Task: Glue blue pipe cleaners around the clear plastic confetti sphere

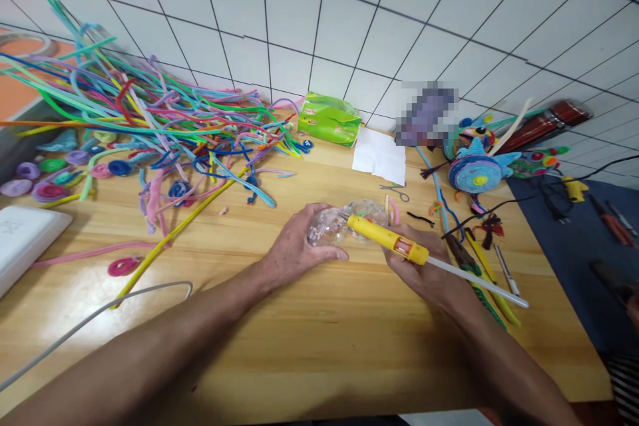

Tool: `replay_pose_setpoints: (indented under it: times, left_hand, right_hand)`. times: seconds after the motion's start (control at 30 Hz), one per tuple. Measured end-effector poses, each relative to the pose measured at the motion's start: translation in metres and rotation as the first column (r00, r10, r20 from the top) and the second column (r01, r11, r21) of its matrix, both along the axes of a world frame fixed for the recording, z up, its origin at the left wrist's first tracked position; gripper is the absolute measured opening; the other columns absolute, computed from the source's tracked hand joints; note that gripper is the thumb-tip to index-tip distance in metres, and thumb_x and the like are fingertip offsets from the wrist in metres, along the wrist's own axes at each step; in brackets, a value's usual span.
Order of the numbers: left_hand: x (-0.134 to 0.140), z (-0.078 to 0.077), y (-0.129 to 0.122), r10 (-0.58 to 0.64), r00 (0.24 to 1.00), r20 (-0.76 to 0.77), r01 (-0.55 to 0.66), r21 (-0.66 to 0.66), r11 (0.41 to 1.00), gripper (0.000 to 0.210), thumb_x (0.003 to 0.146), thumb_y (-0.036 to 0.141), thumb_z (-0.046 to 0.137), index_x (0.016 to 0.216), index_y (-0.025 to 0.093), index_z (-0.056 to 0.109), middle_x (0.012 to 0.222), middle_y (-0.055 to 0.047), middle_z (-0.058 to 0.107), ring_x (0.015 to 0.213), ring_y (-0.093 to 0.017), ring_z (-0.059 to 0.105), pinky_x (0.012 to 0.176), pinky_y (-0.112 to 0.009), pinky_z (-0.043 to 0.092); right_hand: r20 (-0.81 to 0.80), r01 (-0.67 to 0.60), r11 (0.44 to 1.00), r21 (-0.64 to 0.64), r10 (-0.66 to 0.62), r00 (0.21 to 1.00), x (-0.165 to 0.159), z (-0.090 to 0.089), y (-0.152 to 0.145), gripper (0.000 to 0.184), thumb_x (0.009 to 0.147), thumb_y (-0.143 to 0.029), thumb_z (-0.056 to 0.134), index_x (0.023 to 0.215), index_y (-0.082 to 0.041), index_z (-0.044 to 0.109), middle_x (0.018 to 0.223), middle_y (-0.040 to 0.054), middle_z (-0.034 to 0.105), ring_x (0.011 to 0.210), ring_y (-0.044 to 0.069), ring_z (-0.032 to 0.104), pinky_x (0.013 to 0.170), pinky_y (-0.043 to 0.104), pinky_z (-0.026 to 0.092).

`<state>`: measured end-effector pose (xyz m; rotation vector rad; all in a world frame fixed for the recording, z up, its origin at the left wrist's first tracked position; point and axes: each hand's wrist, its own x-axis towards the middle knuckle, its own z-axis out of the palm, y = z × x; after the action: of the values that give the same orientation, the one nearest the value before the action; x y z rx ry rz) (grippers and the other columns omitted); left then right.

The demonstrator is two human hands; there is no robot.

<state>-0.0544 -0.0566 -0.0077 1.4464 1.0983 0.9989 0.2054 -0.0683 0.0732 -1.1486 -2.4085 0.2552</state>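
Main worry for us here is burns. The left hand (294, 239) has its grip curled part-open round a clear plastic-looking piece (327, 227) near the middle of the tabletop (324, 333), and the yellow glue gun (384, 237) points its nozzle right beside those fingers. If it's hot, one slip could catch skin or warp the plastic. The right hand (424, 266) has its grip closed around the gun; we can't see the trigger finger well, so an accidental squeeze could dribble glue. A black cord (529, 198) runs in from the right past a blue craft piece (476, 174), so a tug might snag stuff.

Surface is pale wood, busy on the left with a heap of pipe cleaners (190, 113). Green tissue pack (329, 120) and scissors (395, 192) sit farther back, with a white tiled wall (299, 0) behind.
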Motion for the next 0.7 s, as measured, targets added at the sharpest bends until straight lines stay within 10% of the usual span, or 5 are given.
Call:
replay_pose_setpoints:
  times: [0.7]
  left_hand:
    - [-0.0002,-0.0002,0.0001,-0.003,1.0,-0.013,0.003,0.011,1.0,0.086,0.062,0.056,0.099,0.131,0.022,0.061,0.132,-0.013,0.075,0.123,-0.034,0.071,0.11,-0.049,0.053]
  right_hand:
    - [-0.011,-0.027,0.999,0.046,0.028,1.0,0.0021,-0.0036,-0.0007,0.012,0.093,-0.013,0.057,0.09,-0.023,0.061,0.071,-0.0009,0.069,0.055,0.015,0.063,0.054,0.026,0.045]
